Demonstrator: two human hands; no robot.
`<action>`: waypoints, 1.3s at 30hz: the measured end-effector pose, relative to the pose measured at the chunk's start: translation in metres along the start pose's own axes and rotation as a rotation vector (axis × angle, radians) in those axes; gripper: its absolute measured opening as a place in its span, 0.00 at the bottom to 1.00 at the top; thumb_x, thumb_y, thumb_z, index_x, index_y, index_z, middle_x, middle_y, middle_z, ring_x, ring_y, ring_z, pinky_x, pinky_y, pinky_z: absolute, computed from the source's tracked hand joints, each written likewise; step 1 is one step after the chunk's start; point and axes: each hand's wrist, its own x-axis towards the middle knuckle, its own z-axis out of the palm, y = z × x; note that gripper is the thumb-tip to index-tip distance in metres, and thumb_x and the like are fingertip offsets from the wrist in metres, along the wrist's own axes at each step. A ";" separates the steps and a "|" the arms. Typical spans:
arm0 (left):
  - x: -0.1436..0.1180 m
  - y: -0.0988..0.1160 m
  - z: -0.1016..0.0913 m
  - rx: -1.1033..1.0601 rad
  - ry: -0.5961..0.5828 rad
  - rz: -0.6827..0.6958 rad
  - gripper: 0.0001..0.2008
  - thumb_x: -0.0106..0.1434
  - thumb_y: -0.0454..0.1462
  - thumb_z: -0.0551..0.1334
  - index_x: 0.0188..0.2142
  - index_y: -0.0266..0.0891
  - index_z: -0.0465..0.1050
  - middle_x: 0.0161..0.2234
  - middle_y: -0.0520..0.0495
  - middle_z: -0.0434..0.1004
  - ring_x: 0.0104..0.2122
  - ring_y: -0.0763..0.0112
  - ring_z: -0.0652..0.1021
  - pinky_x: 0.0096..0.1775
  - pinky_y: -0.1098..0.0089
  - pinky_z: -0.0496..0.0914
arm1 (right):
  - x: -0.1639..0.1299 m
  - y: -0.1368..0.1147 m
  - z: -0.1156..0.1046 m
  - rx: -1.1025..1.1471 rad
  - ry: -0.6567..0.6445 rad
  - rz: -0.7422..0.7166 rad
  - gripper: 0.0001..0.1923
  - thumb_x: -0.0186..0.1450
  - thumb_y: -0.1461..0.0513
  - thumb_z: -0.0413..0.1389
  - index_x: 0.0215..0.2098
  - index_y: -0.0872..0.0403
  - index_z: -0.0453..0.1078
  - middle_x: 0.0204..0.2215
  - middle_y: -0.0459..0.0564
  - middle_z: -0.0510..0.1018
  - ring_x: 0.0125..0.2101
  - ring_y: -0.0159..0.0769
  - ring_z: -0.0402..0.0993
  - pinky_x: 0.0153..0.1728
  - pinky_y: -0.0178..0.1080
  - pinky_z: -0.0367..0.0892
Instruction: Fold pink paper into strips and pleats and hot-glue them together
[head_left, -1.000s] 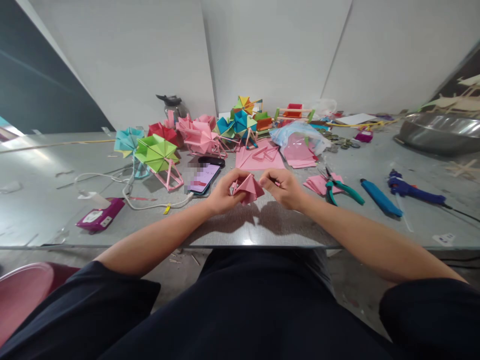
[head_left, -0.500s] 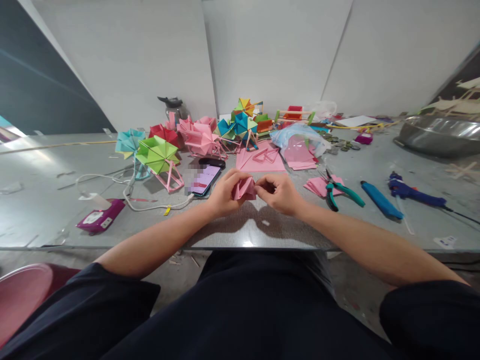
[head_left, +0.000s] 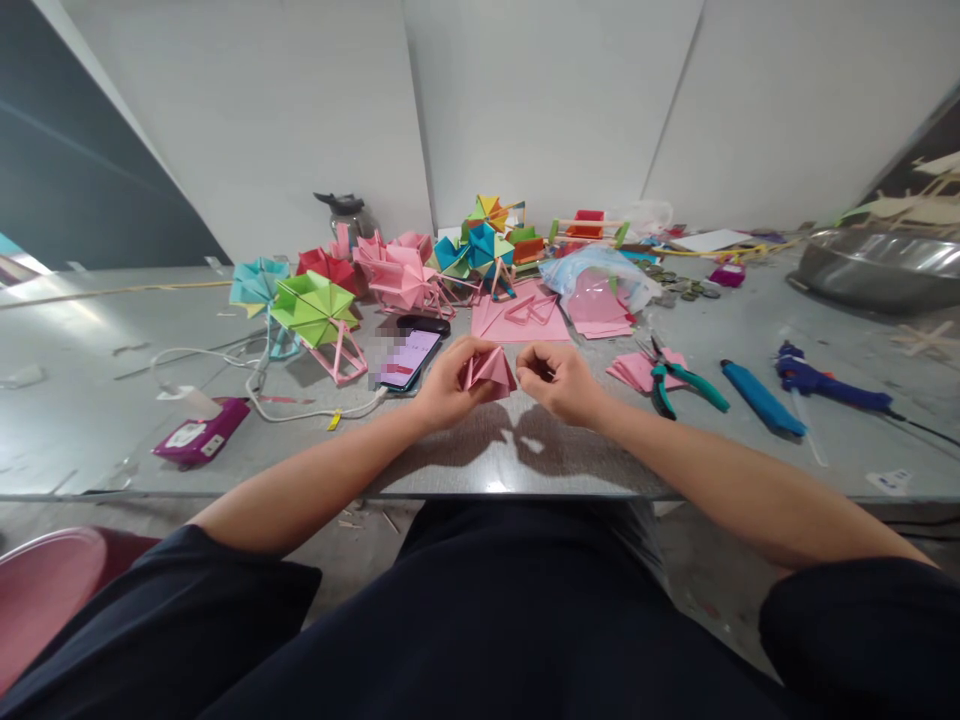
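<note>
My left hand [head_left: 450, 385] is closed around a folded piece of pink paper [head_left: 491, 373], above the front part of the table. The paper's pleats fan out towards the right, and its left part is hidden by my fingers. Just right of it, slightly apart, is my right hand [head_left: 559, 380] with thumb and index finger curled together in a pinch. Whether anything small sits between those fingertips does not show. Behind both hands lie pink sheets [head_left: 487, 318] with a pink triangular frame [head_left: 531, 309] on top.
Left of my hands lies a phone [head_left: 411, 360] on a white cable. Folded paper wheels [head_left: 315, 308] stand at the back left. To the right are pink paper pieces [head_left: 634, 370], pliers [head_left: 694, 387], a blue-handled tool [head_left: 763, 398], a glue gun [head_left: 840, 385] and a metal basin [head_left: 877, 265].
My right hand has drawn slightly away to the right from the folded pink paper, leaving a gap. In my left hand the paper has turned, showing more of its pleats.
</note>
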 end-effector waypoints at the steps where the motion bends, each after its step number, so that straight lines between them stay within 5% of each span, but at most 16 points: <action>1: 0.000 -0.001 0.000 -0.038 -0.001 -0.032 0.17 0.63 0.39 0.68 0.51 0.40 0.76 0.46 0.44 0.80 0.45 0.59 0.79 0.50 0.57 0.73 | 0.000 0.000 -0.001 -0.014 0.001 -0.018 0.11 0.66 0.56 0.59 0.29 0.50 0.64 0.22 0.41 0.64 0.23 0.29 0.55 0.24 0.36 0.54; 8: 0.000 -0.009 0.004 -0.302 -0.002 -0.199 0.19 0.63 0.45 0.70 0.51 0.41 0.77 0.42 0.46 0.80 0.40 0.62 0.78 0.46 0.60 0.75 | -0.002 0.000 0.000 -0.040 -0.030 -0.065 0.18 0.73 0.51 0.55 0.29 0.49 0.61 0.22 0.42 0.65 0.24 0.32 0.57 0.27 0.38 0.58; 15: -0.002 -0.003 0.003 -0.452 -0.020 -0.270 0.22 0.63 0.48 0.72 0.54 0.44 0.79 0.45 0.45 0.81 0.41 0.62 0.80 0.44 0.62 0.77 | -0.006 -0.001 0.003 -0.050 -0.045 -0.159 0.12 0.66 0.55 0.63 0.40 0.47 0.64 0.29 0.43 0.71 0.26 0.33 0.63 0.29 0.40 0.62; 21: -0.003 0.001 0.002 -0.617 -0.082 -0.359 0.32 0.63 0.57 0.73 0.57 0.41 0.76 0.39 0.46 0.81 0.34 0.64 0.81 0.36 0.63 0.76 | -0.011 0.001 0.006 -0.215 0.017 -0.220 0.15 0.65 0.55 0.64 0.40 0.46 0.61 0.30 0.43 0.73 0.26 0.34 0.63 0.29 0.41 0.61; 26: -0.003 0.000 0.003 -0.620 -0.067 -0.349 0.33 0.62 0.60 0.73 0.56 0.41 0.76 0.40 0.45 0.82 0.37 0.62 0.81 0.38 0.63 0.76 | -0.013 0.004 0.009 -0.307 0.058 -0.259 0.12 0.68 0.56 0.63 0.41 0.47 0.62 0.30 0.43 0.73 0.25 0.33 0.64 0.30 0.41 0.60; 34: -0.002 0.000 0.007 -0.681 -0.024 -0.323 0.37 0.62 0.66 0.71 0.53 0.39 0.79 0.41 0.43 0.81 0.39 0.61 0.81 0.42 0.63 0.75 | -0.012 0.000 0.011 -0.169 0.093 -0.171 0.11 0.70 0.57 0.62 0.43 0.47 0.63 0.30 0.43 0.73 0.26 0.33 0.68 0.30 0.40 0.64; 39: 0.001 0.007 0.008 -0.732 0.020 -0.416 0.25 0.64 0.55 0.75 0.52 0.43 0.81 0.41 0.47 0.82 0.38 0.64 0.80 0.45 0.63 0.75 | -0.008 0.003 0.015 0.065 0.085 -0.008 0.18 0.71 0.48 0.64 0.43 0.47 0.62 0.32 0.42 0.71 0.26 0.32 0.70 0.26 0.39 0.68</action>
